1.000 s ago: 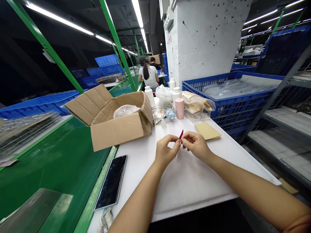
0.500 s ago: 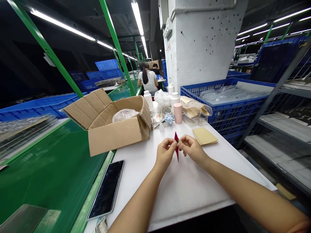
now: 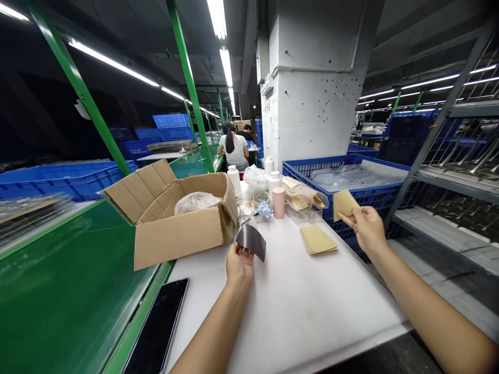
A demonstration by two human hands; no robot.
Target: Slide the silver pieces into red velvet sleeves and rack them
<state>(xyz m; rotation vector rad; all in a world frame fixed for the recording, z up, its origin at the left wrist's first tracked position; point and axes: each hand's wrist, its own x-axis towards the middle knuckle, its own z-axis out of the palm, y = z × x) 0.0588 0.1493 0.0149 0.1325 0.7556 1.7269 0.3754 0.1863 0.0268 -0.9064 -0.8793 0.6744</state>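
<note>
My left hand is closed on a thin, dark, bent sheet above the white table, near the open cardboard box. Off to the right, past the table's edge, my right hand pinches a tan paper sheet at its corner. A small stack of similar tan sheets lies on the table between my two hands.
White bottles, a pink bottle, a tape roll and bagged items stand at the back. A phone lies at left beside a green conveyor. Blue crate and metal rack flank the right. Another person sits ahead.
My hands, together on a thin reddish piece before, have come apart. The right one moved right with a tan sheet; the left one holds the dark sheet. The view has shifted.
</note>
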